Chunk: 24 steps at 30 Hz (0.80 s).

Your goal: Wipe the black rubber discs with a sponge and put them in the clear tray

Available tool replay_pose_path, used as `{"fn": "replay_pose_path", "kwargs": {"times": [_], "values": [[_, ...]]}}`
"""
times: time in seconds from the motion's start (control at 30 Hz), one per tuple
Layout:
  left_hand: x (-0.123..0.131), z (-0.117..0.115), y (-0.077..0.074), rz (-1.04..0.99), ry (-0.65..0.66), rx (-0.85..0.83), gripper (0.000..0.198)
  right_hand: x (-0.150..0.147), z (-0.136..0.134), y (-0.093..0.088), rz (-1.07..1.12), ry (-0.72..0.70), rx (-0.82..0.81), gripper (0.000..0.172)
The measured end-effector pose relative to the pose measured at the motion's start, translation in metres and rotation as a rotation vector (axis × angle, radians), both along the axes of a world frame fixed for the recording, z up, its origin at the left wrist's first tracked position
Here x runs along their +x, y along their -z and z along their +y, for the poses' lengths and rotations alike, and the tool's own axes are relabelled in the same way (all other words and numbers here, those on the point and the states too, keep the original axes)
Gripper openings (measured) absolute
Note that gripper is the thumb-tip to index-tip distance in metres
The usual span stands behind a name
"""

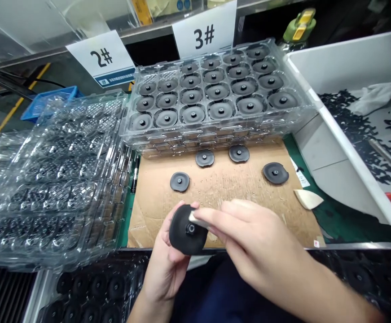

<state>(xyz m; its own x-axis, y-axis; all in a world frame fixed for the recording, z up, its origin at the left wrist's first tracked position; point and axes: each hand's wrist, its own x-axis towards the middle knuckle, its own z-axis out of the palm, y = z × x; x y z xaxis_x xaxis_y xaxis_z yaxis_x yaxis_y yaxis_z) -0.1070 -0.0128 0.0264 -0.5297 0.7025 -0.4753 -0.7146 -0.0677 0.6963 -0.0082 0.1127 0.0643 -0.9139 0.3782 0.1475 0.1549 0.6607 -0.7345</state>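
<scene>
My left hand (pixel 166 264) is closed round a black round disc (pixel 186 231) with a small hub in its middle, held up near the front edge of a brown cardboard sheet (pixel 222 188). My right hand (pixel 249 242) reaches across from the right, fingers pressed together, with a fingertip on the disc's upper rim. Whether it holds a small white piece there I cannot make out. Several loose black discs (pixel 275 173) lie on the cardboard behind my hands.
A stack of clear trays (pixel 215 89) filled with black discs stands behind the cardboard, under a "3#" sign (pixel 204 31). Clear trays (pixel 54 179) are piled at the left near a "2#" sign. A white bin (pixel 343 134) with small black parts sits at the right.
</scene>
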Motion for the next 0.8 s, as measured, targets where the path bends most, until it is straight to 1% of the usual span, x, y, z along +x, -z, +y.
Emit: {"fn": "replay_pose_path", "kwargs": {"times": [0.1, 0.17, 0.2, 0.23, 0.3, 0.33, 0.37, 0.4, 0.43, 0.47, 0.5, 0.53, 0.6, 0.67, 0.7, 0.73, 0.77, 0.8], "values": [[0.000, 0.004, -0.003, 0.034, -0.007, 0.059, 0.062, -0.002, -0.013, 0.007, 0.198, 0.143, 0.056, 0.036], [0.000, 0.006, -0.006, 0.032, -0.021, 0.084, 0.061, 0.004, -0.022, 0.006, 0.196, 0.202, 0.077, 0.036], [0.001, 0.007, -0.007, 0.018, -0.028, 0.096, 0.058, 0.008, -0.024, 0.004, 0.165, 0.192, 0.041, 0.034], [0.001, 0.007, -0.008, -0.002, -0.034, 0.111, 0.056, 0.014, -0.024, 0.001, 0.144, 0.148, -0.035, 0.032], [0.002, 0.008, -0.012, -0.046, -0.033, 0.138, 0.050, 0.024, -0.018, -0.004, 0.111, 0.018, -0.263, 0.027], [0.003, 0.009, -0.013, -0.060, -0.032, 0.152, 0.047, 0.029, -0.013, -0.006, 0.103, -0.005, -0.372, 0.027], [0.004, 0.010, -0.014, -0.066, -0.025, 0.169, 0.045, 0.031, -0.008, -0.007, 0.102, 0.014, -0.450, 0.027], [0.005, 0.010, -0.015, -0.068, -0.015, 0.189, 0.044, 0.032, -0.004, -0.009, 0.112, 0.081, -0.484, 0.028], [0.006, 0.011, -0.015, -0.069, -0.008, 0.210, 0.045, 0.032, -0.002, -0.009, 0.126, 0.189, -0.480, 0.029], [0.006, 0.011, -0.014, -0.073, 0.002, 0.230, 0.045, 0.030, -0.001, -0.010, 0.149, 0.285, -0.443, 0.031], [0.007, 0.011, -0.013, -0.085, 0.014, 0.246, 0.046, 0.027, -0.001, -0.011, 0.188, 0.324, -0.381, 0.033], [0.007, 0.010, -0.011, -0.102, 0.025, 0.254, 0.047, 0.022, -0.003, -0.012, 0.225, 0.288, -0.312, 0.034], [0.006, 0.007, -0.006, -0.132, 0.032, 0.247, 0.044, 0.013, -0.006, -0.016, 0.265, 0.112, -0.211, 0.033], [0.003, 0.004, -0.001, -0.116, 0.024, 0.216, 0.042, 0.004, -0.009, -0.020, 0.184, -0.075, -0.193, 0.029], [0.002, 0.002, 0.000, -0.094, 0.009, 0.197, 0.042, 0.000, -0.009, -0.022, 0.113, -0.126, -0.203, 0.027], [0.000, 0.001, 0.000, -0.070, -0.003, 0.173, 0.043, -0.004, -0.009, -0.023, 0.051, -0.149, -0.215, 0.025], [-0.001, 0.000, 0.000, -0.047, -0.002, 0.144, 0.043, -0.007, -0.010, -0.024, 0.029, -0.140, -0.218, 0.024], [-0.001, 0.000, -0.002, -0.030, 0.016, 0.113, 0.045, -0.011, -0.010, -0.023, 0.053, -0.117, -0.208, 0.025]]}}
